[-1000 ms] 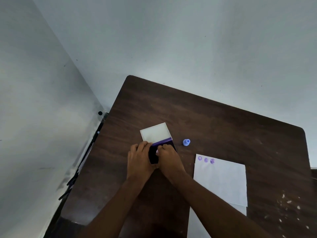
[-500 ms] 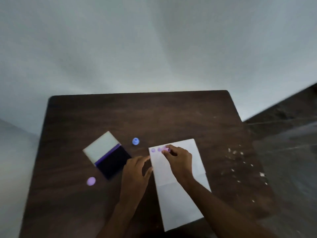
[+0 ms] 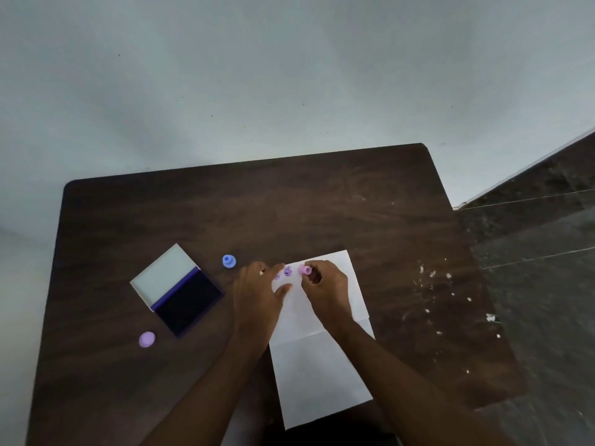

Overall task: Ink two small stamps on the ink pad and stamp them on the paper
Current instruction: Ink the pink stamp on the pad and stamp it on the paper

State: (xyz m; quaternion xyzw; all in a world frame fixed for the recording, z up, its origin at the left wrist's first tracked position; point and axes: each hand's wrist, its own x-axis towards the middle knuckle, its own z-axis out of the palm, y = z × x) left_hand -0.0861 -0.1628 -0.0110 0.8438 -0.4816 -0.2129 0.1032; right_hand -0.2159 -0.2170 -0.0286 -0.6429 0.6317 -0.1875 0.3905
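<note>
My right hand pinches a small pink stamp between its fingertips, at the top edge of the white paper, just right of the purple prints already there. Whether the stamp touches the sheet I cannot tell. My left hand lies flat and open, holding nothing, its fingers spread over the paper's left edge. Left of it on the dark worktop stands a blue stamp, then the open ink pad with its pale lid folded back. A purple stamp lies near the pad's near corner.
</note>
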